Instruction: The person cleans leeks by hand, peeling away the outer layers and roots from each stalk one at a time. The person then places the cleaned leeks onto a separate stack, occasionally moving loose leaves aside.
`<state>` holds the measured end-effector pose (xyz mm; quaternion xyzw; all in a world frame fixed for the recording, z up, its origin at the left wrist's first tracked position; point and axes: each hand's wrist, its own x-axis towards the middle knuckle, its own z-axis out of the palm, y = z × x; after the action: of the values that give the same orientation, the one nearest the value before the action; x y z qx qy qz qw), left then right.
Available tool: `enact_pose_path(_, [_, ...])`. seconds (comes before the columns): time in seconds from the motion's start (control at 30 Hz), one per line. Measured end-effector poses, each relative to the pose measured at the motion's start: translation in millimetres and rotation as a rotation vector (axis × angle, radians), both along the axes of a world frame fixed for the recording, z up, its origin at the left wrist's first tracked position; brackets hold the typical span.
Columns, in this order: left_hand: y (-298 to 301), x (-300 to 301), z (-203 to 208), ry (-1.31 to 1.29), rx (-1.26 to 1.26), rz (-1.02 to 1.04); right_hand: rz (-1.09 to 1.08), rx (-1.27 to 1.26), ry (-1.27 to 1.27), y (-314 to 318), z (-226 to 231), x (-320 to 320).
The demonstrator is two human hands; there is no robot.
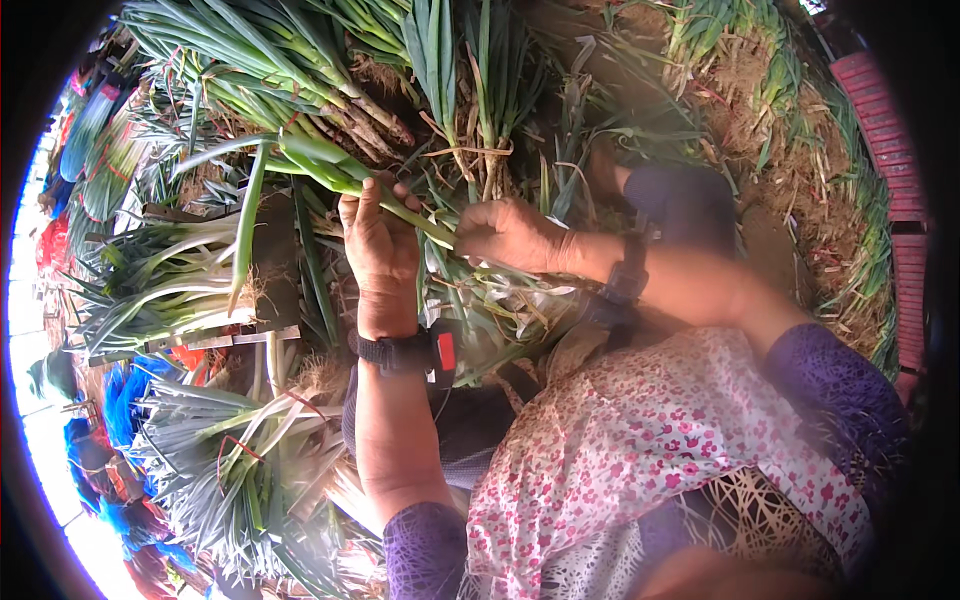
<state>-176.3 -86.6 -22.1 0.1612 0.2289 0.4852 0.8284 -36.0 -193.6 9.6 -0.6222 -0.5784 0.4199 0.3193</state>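
The left hand grasps 1 green onion partway along its stalk; the right hand pinches its lower end, holding it above the leaf-strewn ground. Beyond lie rooted bundles. Leftward, a brown board stands by paler stalks, with bright blue material farther off. Rightward, an earthy brown heap lies before a ribbed red strip.

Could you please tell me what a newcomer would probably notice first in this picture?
Probably the green leek-like stalk just above the centre, held by the left hand and the right hand. Next might come the pink-flowered white cloth at lower right, then the leafy green bunches at upper left.
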Motion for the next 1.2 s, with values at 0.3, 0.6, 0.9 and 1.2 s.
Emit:
enact_pose_path(0.3, [11.0, -4.6, -2.8, -0.082, -0.077, 0.063, -0.001, -0.149, 0.144, -10.1, -7.5, -2.0])
enact_pose_path(0.6, [4.5, 0.8, 0.5, 0.044, -0.046, 0.15, 0.029, 0.036, -0.325, 5.1, -6.6, -11.1])
enact_pose_path(0.9, [7.3, -0.4, 2.0, 0.02, -0.031, 0.138, -0.006, 0.052, -0.188, 4.8, -15.5, -9.9])
enact_pose_path(1.2, [2.5, 4.2, 4.6, 0.089, -0.032, 0.147, -0.005, 0.074, -0.278, 7.5, -14.0, -11.5])
